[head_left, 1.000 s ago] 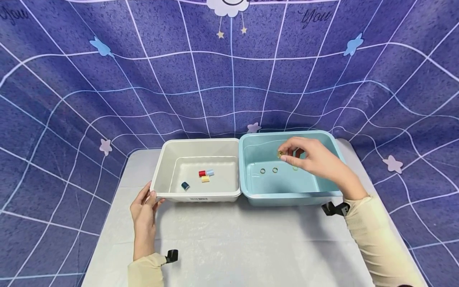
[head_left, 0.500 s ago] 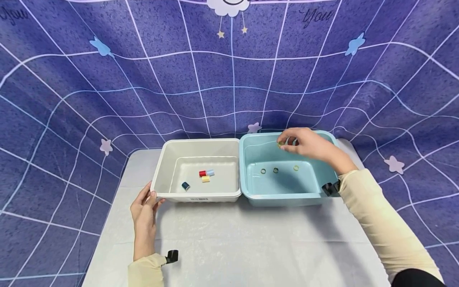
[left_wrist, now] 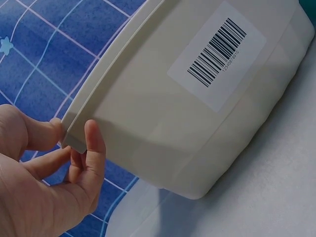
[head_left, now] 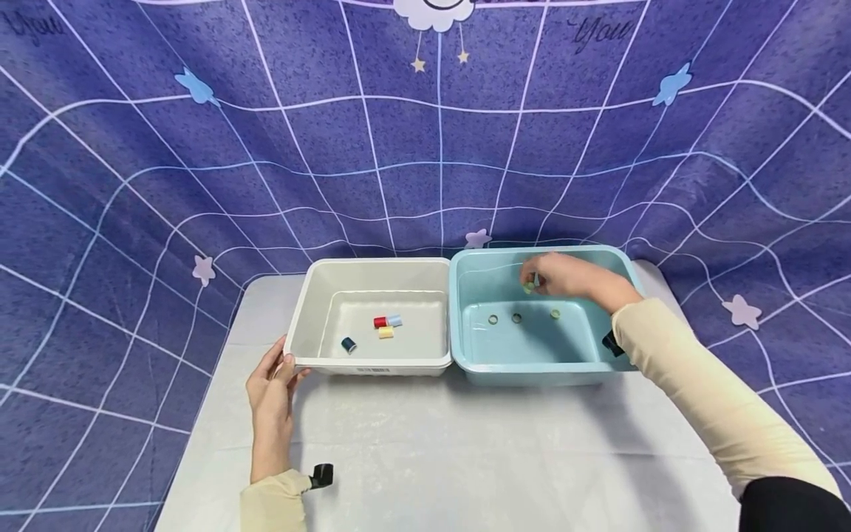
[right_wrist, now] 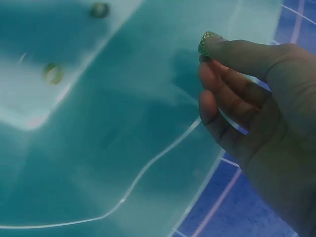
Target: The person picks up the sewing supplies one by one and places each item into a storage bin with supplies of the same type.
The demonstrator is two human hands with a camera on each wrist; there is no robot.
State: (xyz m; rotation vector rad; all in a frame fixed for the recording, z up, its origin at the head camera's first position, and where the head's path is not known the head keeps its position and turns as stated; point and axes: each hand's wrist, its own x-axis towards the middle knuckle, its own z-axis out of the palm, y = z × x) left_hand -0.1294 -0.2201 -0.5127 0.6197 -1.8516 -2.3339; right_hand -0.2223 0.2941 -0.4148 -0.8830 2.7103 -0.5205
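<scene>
Over the back part of a light blue bin [head_left: 545,367], my right hand [head_left: 565,277] pinches a small ring [right_wrist: 205,44] between thumb and fingertips. The ring looks gold-green with a beaded surface in the right wrist view. Below that hand, three more small rings lie apart on the bin floor: a left ring [head_left: 493,319], a middle ring [head_left: 516,318] and a right ring [head_left: 555,314]. My left hand [head_left: 271,388] grips the front left corner of a white bin [head_left: 399,363], thumb on the rim and fingers beneath its lip [left_wrist: 76,140].
Inside the white bin lie small thread spools: a red spool [head_left: 380,322], a light blue spool [head_left: 395,320], a yellow spool [head_left: 385,332] and a dark spool [head_left: 349,344]. Both bins stand side by side on a white table [head_left: 425,451]. A purple curtain [head_left: 399,148] hangs behind.
With the ring in its fingers, my right hand has risen toward the bin's back, then come down a little. The left hand keeps its grip on the white bin. The view shifts slightly.
</scene>
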